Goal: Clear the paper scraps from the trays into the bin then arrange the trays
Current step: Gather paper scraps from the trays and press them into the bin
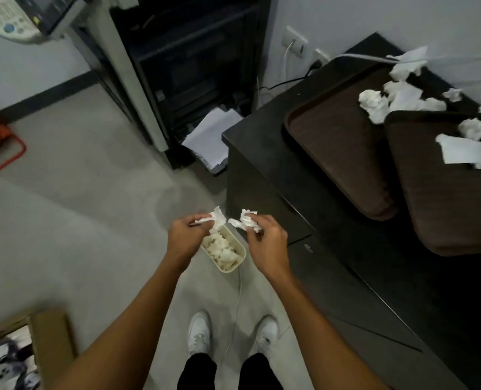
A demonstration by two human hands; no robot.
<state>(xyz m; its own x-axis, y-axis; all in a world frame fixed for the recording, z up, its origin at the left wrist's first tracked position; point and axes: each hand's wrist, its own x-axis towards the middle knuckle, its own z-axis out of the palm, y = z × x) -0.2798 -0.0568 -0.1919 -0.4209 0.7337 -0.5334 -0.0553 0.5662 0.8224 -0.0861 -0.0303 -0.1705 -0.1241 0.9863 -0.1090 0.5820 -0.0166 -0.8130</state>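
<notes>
A crumpled white paper scrap [215,219] is pinched in the curled fingers of the left hand [187,237], and a second scrap [246,220] is gripped likewise by the right hand [266,240]. Both are held above a small cream bin [240,250] with rounded corners, set on the floor and filled with wadded paper. Two dark brown textured trays [337,156] are seen on a black cabinet [261,153], the nearer tray [444,192] cut off by the frame edge. More torn scraps [374,104] lie across the trays' far ends.

White paper scraps [374,104]; cream bin [228,253]; dark brown trays [337,153]
</notes>
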